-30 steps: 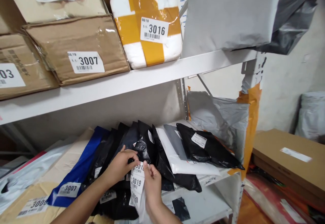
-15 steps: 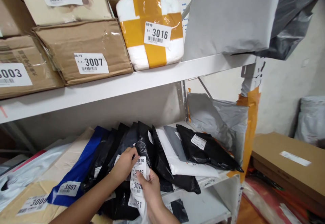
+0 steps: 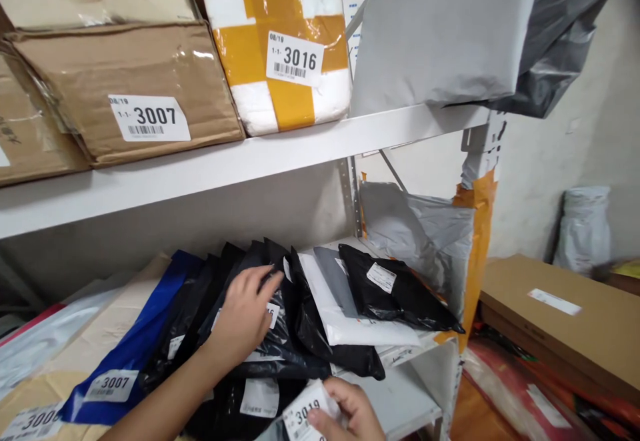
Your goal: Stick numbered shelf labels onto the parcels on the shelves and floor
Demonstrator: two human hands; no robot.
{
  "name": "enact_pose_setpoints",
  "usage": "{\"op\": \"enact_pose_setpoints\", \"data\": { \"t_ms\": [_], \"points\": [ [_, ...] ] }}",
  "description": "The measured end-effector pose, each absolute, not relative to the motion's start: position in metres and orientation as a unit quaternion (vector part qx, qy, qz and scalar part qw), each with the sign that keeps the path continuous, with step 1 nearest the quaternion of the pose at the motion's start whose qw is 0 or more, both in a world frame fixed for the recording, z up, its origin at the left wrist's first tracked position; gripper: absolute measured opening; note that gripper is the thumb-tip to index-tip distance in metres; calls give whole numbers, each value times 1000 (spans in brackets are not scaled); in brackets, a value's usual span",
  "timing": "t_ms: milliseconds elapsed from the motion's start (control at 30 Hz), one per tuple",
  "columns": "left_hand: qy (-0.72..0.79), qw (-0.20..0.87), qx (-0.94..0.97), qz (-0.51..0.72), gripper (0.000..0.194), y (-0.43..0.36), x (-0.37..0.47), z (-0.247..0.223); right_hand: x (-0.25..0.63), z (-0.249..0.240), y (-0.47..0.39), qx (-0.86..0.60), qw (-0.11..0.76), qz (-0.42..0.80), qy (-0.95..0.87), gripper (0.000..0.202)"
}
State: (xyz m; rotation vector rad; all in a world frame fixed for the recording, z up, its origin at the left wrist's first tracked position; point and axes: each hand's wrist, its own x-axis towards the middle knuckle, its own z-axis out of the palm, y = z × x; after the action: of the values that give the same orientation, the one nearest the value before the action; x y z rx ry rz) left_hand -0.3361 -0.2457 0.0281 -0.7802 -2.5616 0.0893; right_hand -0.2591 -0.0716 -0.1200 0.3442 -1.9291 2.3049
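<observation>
My left hand is over the row of black plastic mailing bags, fingers apart and holding nothing. Whether its fingertips touch a bag is unclear. Just beside that hand, partly hidden by it, a white sticker ending in "16" is on a black bag. My right hand, low in the view, is closed on a strip of white number labels, with "3019" showing on top. The lower end of the strip is out of frame.
Above runs a white shelf edge, carrying a cardboard box marked 3007 and a taped white parcel marked 3016. White and black bags lie to the right. A blue bag stands left. A flat carton lies beyond the rack.
The right hand has moved down and right with the label strip, away from the bags. The left hand has let go of the strip and opened. A "16" sticker now shows on a bag.
</observation>
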Motion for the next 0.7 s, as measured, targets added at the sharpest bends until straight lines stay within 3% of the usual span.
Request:
{"op": "enact_pose_setpoints", "data": {
  "t_ms": [100, 200, 267, 400, 567, 700],
  "points": [
    [-862, 90, -498, 46, 62, -228, -344, 35, -260, -105, -45, 146, 48, 730, -666, 25],
    [-845, -44, -533, 31, 30, -217, -360, 31, -264, -107, -47, 53, 12, 820, -570, 34],
    [-840, -86, -534, 27, 21, -218, -369, 27, -269, -111, -54, 24, 1, 864, -503, 39],
    [-847, -127, -516, -3, 15, -226, -373, 24, -281, -109, -74, 15, 5, 888, -460, 44],
    [-888, -124, -442, -27, 45, -224, -371, 24, -305, -109, -106, -42, 48, 886, -458, 55],
    [-908, -88, -408, 27, 34, -218, -371, 19, -320, -116, -121, -114, 105, 873, -463, 60]
  ]
}}
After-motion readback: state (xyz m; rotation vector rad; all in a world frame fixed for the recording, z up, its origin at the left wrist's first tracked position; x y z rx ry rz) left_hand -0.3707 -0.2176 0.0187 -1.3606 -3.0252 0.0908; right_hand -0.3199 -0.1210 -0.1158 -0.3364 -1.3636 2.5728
